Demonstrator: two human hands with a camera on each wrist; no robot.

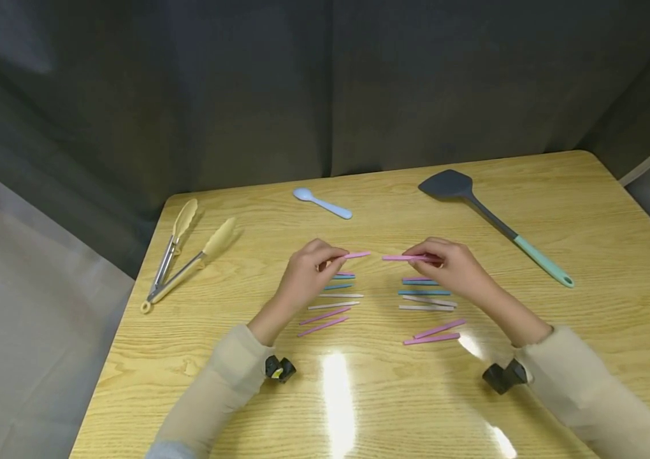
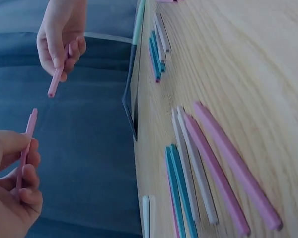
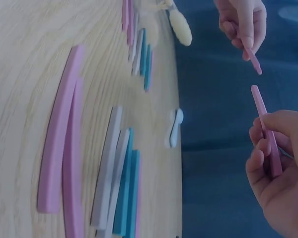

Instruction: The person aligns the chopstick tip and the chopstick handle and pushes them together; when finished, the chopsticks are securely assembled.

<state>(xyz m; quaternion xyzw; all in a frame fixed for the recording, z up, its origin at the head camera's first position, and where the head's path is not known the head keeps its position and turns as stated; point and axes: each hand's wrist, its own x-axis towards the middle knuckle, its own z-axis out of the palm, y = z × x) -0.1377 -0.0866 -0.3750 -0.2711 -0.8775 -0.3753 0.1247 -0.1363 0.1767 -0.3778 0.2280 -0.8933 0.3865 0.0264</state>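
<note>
My left hand (image 1: 310,268) pinches a slim pink stick (image 1: 357,255) between thumb and fingers, above the table. In the left wrist view, that stick (image 2: 30,126) has a narrower, stepped end pointing at the other hand. My right hand (image 1: 454,264) holds a second pink stick (image 1: 396,258), its plain end facing the first. A small gap separates the two ends. Below the left hand lies a row of pink, white and blue sticks (image 1: 333,305); a similar row of sticks (image 1: 425,308) lies below the right hand. Each row's far end is partly hidden by the hand above it.
Tongs (image 1: 190,268) with cream tips lie spread at the table's left. A light blue spoon (image 1: 331,207) is at the back middle. On the right rests a dark turner (image 1: 488,217) with a mint handle. Dark curtain (image 1: 325,89) hangs behind the wooden table (image 1: 405,401).
</note>
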